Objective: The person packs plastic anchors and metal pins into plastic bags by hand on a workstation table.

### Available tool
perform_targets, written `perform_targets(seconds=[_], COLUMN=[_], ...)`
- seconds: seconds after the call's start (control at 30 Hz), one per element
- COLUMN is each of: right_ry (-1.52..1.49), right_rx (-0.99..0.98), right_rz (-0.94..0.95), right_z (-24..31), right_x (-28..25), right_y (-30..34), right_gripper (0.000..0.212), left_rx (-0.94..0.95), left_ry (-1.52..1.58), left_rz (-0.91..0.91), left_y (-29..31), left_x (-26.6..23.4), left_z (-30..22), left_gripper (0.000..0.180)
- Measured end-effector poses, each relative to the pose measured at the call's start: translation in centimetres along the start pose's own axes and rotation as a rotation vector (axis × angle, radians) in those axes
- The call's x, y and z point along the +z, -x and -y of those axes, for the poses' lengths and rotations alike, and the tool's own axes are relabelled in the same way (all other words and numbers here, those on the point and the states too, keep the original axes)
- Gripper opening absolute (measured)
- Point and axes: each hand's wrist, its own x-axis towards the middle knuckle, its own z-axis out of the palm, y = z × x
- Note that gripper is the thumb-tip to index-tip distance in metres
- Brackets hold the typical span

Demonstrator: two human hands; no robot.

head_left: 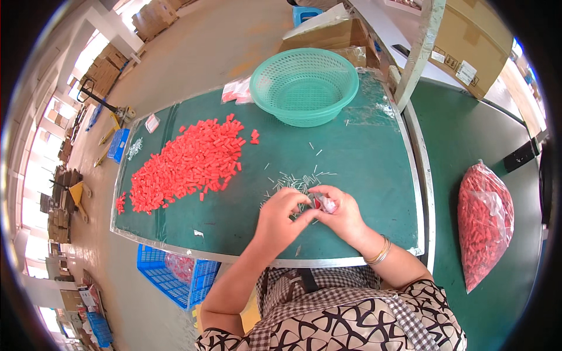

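Over the front right part of the green tabletop, both of my hands meet around a small clear plastic bag [329,205] with something red in it. My right hand [344,217] is closed, gripping the bag between thumb and fingers. Thumb and forefinger of my left hand [277,215] are bent in at the bag's left edge in a pinch; the exact contact is partly hidden. Just beyond my fingers lies a loose scatter of thin, pale, screw-like pins [297,182]. To the left spreads a large heap of short red plastic plugs [190,164].
Green plastic baskets [274,109], nested, stand at the table's far edge beside flat plastic bags [236,92]. A big clear sack of red plugs [486,225] rests on the right-hand green surface. Below the front edge is a blue crate [205,285]. A metal post [418,58] rises at the far right corner.
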Motion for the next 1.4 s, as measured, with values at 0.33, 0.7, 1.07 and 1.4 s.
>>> perform_targets(seconds=[0.33, 0.7, 1.07, 1.4], right_ry=[-0.219, -0.074, 0.060, -0.138], right_rx=[-0.033, 0.124, -0.050, 0.166], right_rz=[0.043, 0.029, -0.033, 0.043], right_z=[0.2, 1.0, 0.4, 1.0], right_x=[-0.2, -0.5, -0.5, -0.7], right_y=[-0.2, 0.2, 0.2, 0.2], right_gripper=[0.021, 0.010, 0.010, 0.008], left_rx=[-0.270, -0.316, -0.236, -0.293], left_ry=[0.175, 0.262, 0.172, 0.215], left_rz=[0.010, -0.089, -0.066, -0.121], left_y=[1.1, 1.2, 1.3, 1.9], left_x=[0.8, 0.9, 1.2, 0.8], left_z=[1.3, 1.0, 1.6, 1.8], left_gripper=[0.009, 0.012, 0.009, 0.008])
